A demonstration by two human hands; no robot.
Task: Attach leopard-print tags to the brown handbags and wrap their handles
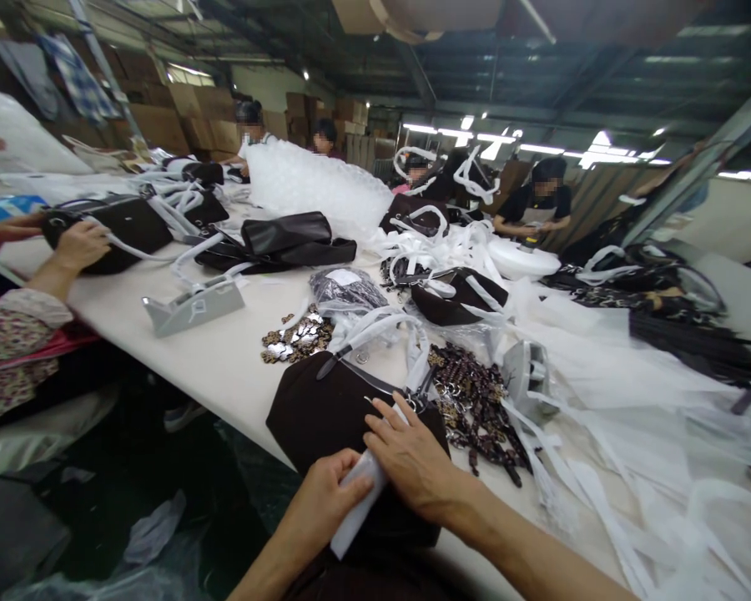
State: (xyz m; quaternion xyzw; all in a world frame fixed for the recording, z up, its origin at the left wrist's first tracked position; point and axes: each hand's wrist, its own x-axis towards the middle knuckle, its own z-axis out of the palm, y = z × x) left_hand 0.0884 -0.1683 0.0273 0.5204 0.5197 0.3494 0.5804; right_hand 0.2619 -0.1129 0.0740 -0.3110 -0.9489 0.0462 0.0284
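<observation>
- Left hand (329,497): thumb and forefinger pinch a white strip (355,511), whose lower end projects below these fingers.
- Right hand (413,459): fingers extended and slightly parted across the strip's upper part; whether they grip it cannot be told, the thumb being hidden.
- Dark handbag (319,413): beneath the fingers of both hands, at the edge of the counter (188,363); its white-wrapped handle (375,325) arches beyond the right fingers.
- Dark straps with metal rings (479,417): heaped just right of the right fingers, with a grey tape dispenser (526,376) behind.
- Patterned pieces (300,335): piled beyond the left fingers, past the handbag.
- Second tape dispenser (194,309): farther off, to the left fingers' far left.
</observation>
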